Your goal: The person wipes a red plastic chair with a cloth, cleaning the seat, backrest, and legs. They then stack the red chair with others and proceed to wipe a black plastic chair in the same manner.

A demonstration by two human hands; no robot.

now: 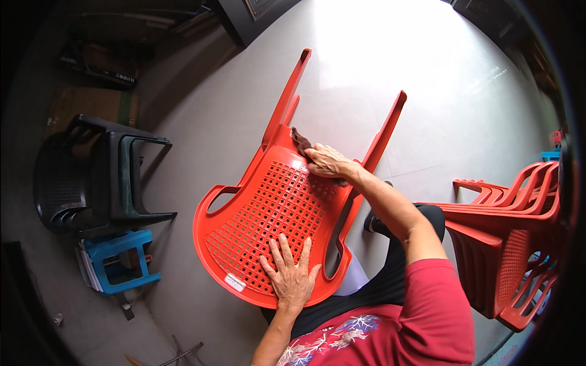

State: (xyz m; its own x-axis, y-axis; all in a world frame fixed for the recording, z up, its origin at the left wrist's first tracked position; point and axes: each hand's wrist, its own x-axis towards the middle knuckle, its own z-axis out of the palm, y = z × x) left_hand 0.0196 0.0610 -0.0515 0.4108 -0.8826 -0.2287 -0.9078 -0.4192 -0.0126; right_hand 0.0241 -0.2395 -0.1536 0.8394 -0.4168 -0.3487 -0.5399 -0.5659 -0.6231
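A red plastic chair (268, 201) lies tipped in front of me, its perforated backrest facing up and two legs pointing away. My left hand (292, 276) rests flat on the near part of the backrest, fingers spread, beside a small white label (235, 282). At the far end of the perforated panel, my right hand (326, 161) is closed on a dark brown cloth (300, 141), pressing it against the red plastic. Part of the cloth also shows beneath that hand, toward the chair's right edge.
Dark stacked chairs (110, 171) lie on their side at the left, with a blue stool (125, 261) nearer me. Several stacked red chairs (488, 244) are at my right. A cardboard box (85, 107) sits far left. Grey floor tiles (439, 131) stretch beyond the chair.
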